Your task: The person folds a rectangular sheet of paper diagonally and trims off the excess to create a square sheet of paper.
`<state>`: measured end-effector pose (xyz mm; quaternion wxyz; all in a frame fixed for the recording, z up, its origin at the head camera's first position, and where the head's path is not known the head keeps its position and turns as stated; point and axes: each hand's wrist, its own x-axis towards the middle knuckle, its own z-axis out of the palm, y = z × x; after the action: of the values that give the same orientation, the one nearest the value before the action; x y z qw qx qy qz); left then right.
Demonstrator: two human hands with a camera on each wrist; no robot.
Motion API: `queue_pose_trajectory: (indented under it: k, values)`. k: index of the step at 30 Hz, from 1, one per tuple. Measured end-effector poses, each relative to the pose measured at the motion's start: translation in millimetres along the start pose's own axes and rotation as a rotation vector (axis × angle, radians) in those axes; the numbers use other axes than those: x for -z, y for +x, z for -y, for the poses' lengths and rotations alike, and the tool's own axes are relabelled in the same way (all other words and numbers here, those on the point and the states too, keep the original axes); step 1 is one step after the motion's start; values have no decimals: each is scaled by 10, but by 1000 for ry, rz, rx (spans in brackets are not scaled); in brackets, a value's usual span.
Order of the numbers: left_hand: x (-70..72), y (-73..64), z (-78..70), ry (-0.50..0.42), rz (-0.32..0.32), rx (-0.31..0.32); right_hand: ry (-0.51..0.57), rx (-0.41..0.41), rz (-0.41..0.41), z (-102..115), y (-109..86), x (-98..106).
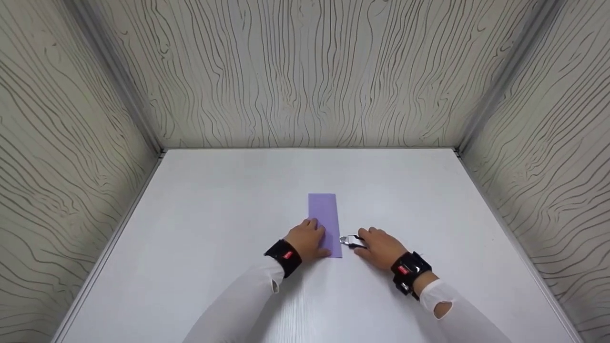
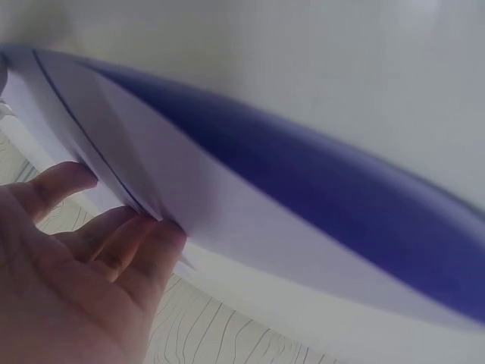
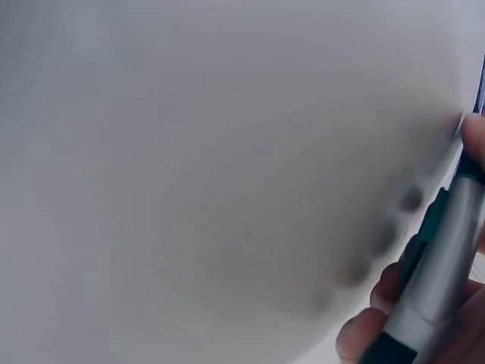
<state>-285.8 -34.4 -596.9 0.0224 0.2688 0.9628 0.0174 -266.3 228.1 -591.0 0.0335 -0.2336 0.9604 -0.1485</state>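
Observation:
A folded sheet of purple paper [image 1: 325,214] lies lengthwise on the white table. On its lower left part rests my left hand [image 1: 307,239]; in the left wrist view the fingers [image 2: 155,254] reach straight to the paper [image 2: 182,167], whose near edges gape apart. My right hand [image 1: 381,247] grips a silver hand tool with dark teal trim [image 1: 352,241], its metal tip at the paper's right edge. The right wrist view shows the tool's silver body [image 3: 439,265] with fingers curled round it. Whether the tip cuts into or only touches the paper I cannot tell.
The white tabletop [image 1: 214,205] extends around both hands. Wood-grain panels [image 1: 305,71] enclose it at the back and on both sides, with grey metal strips at the corners. Black bands are strapped round both wrists.

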Motion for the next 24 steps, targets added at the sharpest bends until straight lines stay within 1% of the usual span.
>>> queue_pose_trajectory:
  k: [3,7,11,14,20,24]
  values:
    - [0,4,-2,-9,-9,0,-10,-28,2,-7,6,9]
    - [-24,7,-8,-17,-17,-2,18,-69,20,-2,-9,17]
    - [-84,10,3,9,-35,-10,33,-88,16,27,-9,3]
    - [-106,11,13,26,-51,-15,31,-86,7,49,-9,8]
    - [-87,6,15,20,-49,-20,24,-93,11,55,-14,29]
    - [-55,-10,18,28,-62,-25,22,-55,4,64,18,12]
